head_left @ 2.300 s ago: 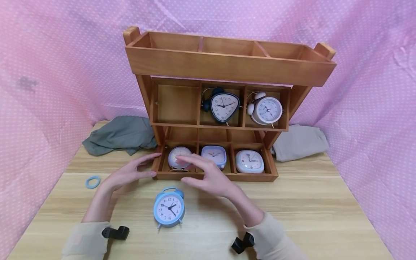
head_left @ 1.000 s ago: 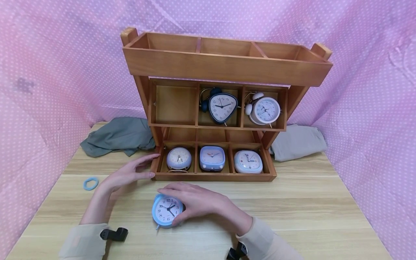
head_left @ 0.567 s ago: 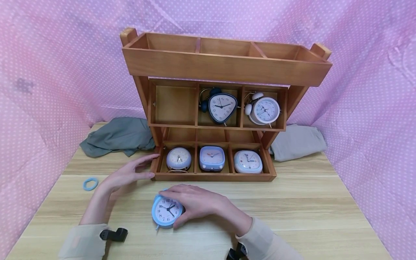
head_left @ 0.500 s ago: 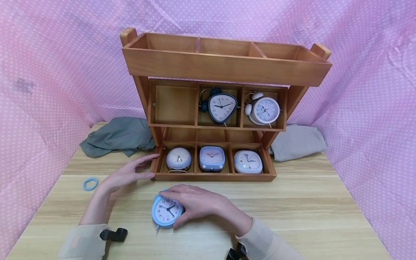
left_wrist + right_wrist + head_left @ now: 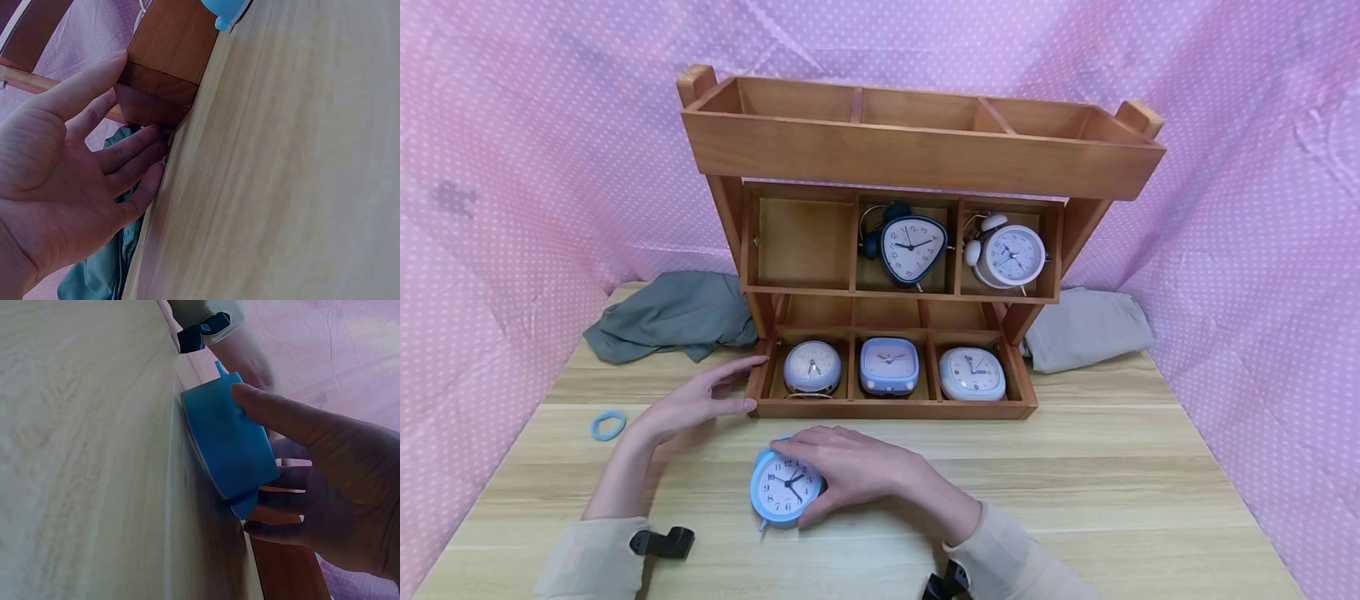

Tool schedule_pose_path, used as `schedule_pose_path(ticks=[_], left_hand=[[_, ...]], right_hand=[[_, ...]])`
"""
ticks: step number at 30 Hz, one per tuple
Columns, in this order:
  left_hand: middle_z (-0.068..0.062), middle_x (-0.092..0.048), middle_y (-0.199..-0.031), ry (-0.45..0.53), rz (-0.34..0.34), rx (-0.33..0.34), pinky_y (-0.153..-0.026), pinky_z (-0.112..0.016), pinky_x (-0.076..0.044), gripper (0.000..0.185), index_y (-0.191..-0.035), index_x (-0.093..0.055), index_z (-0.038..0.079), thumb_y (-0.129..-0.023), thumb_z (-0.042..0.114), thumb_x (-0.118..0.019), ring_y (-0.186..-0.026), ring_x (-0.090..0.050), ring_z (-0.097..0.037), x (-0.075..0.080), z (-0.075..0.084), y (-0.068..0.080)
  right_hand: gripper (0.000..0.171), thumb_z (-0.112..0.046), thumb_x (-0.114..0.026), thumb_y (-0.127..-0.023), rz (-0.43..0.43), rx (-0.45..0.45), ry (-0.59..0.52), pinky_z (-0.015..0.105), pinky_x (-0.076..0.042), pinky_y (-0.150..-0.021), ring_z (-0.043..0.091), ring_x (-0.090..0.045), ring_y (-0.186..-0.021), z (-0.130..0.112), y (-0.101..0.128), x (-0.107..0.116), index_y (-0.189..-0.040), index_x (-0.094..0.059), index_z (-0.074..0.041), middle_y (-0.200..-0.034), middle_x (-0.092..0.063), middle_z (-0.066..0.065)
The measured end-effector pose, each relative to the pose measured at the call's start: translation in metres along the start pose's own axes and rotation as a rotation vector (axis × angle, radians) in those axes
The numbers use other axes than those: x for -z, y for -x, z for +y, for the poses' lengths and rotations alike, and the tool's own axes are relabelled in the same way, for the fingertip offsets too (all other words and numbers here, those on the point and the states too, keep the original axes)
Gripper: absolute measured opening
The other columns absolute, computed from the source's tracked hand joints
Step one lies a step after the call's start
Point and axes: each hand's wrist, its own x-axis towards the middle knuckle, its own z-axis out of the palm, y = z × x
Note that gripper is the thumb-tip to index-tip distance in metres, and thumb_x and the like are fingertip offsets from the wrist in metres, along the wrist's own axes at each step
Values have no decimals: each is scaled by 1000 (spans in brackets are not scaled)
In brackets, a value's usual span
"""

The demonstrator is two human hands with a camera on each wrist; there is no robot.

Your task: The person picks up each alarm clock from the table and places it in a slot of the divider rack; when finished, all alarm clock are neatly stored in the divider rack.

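Observation:
My right hand [image 5: 850, 467] holds a round light-blue alarm clock [image 5: 787, 490] that lies face up on the table. The thumb is at its lower right edge and the fingers reach over its top, hiding the bells. In the right wrist view the clock's blue side [image 5: 228, 437] sits between thumb and fingers. My left hand [image 5: 696, 402] rests at the front left corner of a wooden three-tier shelf [image 5: 895, 408], fingers fairly straight. The left wrist view shows its thumb touching the corner block [image 5: 162, 69].
The bottom tier holds a round clock [image 5: 812, 367], a squarish purple-blue clock [image 5: 889, 367] and a pale-blue clock [image 5: 973, 373]. On the middle tier are a dark-blue clock [image 5: 913, 248] and a white twin-bell clock [image 5: 1011, 254]. A blue ring [image 5: 607, 425], green cloth [image 5: 673, 317] and grey cloth [image 5: 1090, 329] lie around.
My right hand has come down from in front of the bottom tier and taken hold of the light-blue alarm clock. Over the last second both hands have stayed nearly still.

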Motion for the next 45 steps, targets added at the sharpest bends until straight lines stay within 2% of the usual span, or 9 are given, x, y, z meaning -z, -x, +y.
schedule_pose_path(ticks=[7, 17, 24, 28, 31, 36, 45], left_hand=[[-18, -32, -167, -3, 1, 6, -118, -73, -29, 68, -159, -38, 27, -99, 35, -68, -152, -29, -52, 0, 0, 0], [-18, -32, -167, 3, 2, 0, -118, -72, -30, 67, -159, -38, 26, -99, 34, -68, -152, -29, -51, 0, 0, 1], [-17, -33, -167, 5, 4, -6, -118, -71, -30, 67, -159, -39, 27, -99, 34, -69, -152, -30, -50, -1, 0, 1], [-16, -33, -167, 4, 4, -12, -118, -71, -30, 67, -158, -39, 28, -99, 34, -69, -152, -30, -50, 0, 0, 2], [-16, -34, -167, 3, 5, -16, -118, -71, -31, 66, -158, -39, 27, -99, 34, -69, -152, -31, -50, 0, 1, 2], [-17, -33, -167, 8, 2, -15, -117, -71, -31, 66, -159, -38, 26, -100, 34, -68, -151, -31, -50, 0, 0, 2], [-20, -30, -167, 41, -14, 12, -118, -73, -30, 70, -161, -35, 21, -100, 34, -67, -152, -28, -52, 1, 0, 2]], right_hand=[[93, -56, -80, -85, 20, 12, 4, 27, -41, -120, 8, -52, -140, 0, -1, 0, -159, -39, -19, -151, -56, -2], [97, -59, -85, -77, 88, 53, 63, 25, -43, -118, 8, -55, -137, -1, -1, -1, -155, -46, -17, -146, -61, -3], [100, -62, -85, -75, 126, 62, 93, 25, -42, -118, 9, -54, -139, -4, 2, 5, -155, -46, -18, -148, -60, -3], [98, -60, -86, -75, 149, 54, 64, 28, -44, -118, 11, -53, -140, -5, 5, 12, -156, -45, -21, -152, -56, -3], [98, -58, -88, -74, 189, 70, 49, 31, -45, -117, 12, -54, -140, -5, 6, 21, -155, -46, -21, -153, -56, -2], [99, -55, -90, -72, 246, 113, 119, 32, -49, -113, 13, -58, -134, -9, 10, 44, -153, -48, -19, -147, -61, 0], [96, -56, -89, -73, 309, 169, 268, 37, -49, -114, 20, -55, -137, -15, 23, 109, -150, -51, -14, -149, -58, 5]])
